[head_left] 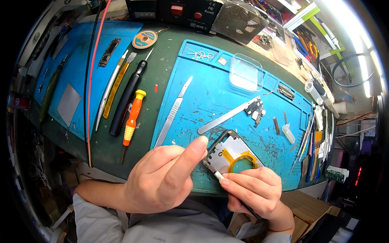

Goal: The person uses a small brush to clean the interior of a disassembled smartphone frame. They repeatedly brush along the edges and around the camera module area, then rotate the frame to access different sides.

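My right hand (257,188) grips a black-edged phone frame (229,148) from its lower right side, with the thumb beside a small silvery piece at the edge. Inside the frame lie a silver plate and a gold-coloured ring (248,154); the blue mat shows through the ring. My left hand (166,174) is closed with bent fingers beside the frame's left corner. Whatever its fingertips may hold is hidden. Beyond the frame, a flat metal blade tool (227,117) lies with its far end against small dark phone parts (256,110). A silver scalpel (175,111) rests further left.
The blue work mat (194,150) carries a clear plastic box (246,73) at the back. To the left lie an orange screwdriver (133,115), a black-handled tool (127,99) and a solder wick spool (144,39). Black and red cables (88,101) hang across the left side. Tweezers (304,139) line the right edge.
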`<action>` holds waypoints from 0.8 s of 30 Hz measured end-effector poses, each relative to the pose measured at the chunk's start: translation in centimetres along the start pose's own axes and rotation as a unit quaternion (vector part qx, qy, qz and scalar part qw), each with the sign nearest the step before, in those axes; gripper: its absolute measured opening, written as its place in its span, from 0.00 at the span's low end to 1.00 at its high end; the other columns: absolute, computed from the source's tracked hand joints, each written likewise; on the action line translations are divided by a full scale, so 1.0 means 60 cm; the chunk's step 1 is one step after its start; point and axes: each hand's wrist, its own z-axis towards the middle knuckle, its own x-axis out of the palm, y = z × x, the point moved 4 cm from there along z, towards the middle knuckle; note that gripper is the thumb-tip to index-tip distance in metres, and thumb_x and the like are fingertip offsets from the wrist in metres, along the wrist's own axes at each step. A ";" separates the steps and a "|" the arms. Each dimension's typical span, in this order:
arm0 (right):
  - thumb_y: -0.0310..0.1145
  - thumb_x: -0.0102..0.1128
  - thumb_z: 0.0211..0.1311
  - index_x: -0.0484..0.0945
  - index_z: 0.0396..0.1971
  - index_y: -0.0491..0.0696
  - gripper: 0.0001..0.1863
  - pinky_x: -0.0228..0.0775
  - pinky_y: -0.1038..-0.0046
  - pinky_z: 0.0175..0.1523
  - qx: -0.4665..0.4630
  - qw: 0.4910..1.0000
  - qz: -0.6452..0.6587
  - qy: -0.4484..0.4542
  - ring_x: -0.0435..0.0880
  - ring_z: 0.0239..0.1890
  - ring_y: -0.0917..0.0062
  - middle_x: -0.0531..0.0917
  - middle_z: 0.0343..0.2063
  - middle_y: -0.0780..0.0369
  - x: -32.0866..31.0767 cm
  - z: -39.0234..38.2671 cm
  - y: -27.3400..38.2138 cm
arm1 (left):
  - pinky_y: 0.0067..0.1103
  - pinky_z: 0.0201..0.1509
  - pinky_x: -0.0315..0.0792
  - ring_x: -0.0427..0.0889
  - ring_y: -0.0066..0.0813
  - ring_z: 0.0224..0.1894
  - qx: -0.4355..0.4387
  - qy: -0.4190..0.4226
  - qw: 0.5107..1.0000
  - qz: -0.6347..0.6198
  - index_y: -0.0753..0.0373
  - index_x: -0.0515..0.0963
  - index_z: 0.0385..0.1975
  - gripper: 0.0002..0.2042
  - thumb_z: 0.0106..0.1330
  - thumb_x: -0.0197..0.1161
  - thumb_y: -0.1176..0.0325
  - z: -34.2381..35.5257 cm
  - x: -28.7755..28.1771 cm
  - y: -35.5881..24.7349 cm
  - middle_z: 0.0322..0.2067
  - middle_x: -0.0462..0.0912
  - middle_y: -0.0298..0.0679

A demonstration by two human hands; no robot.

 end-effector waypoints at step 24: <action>0.23 0.74 0.47 0.92 0.48 0.47 0.23 0.70 0.78 0.32 -0.002 1.000 -0.011 0.001 0.88 0.34 0.82 0.94 0.42 0.66 0.000 0.000 0.002 | 0.26 0.40 0.77 0.81 0.35 0.34 0.000 0.001 1.000 0.006 0.80 0.58 0.75 0.41 0.56 0.62 0.88 -0.005 0.001 0.000 0.49 0.93 0.49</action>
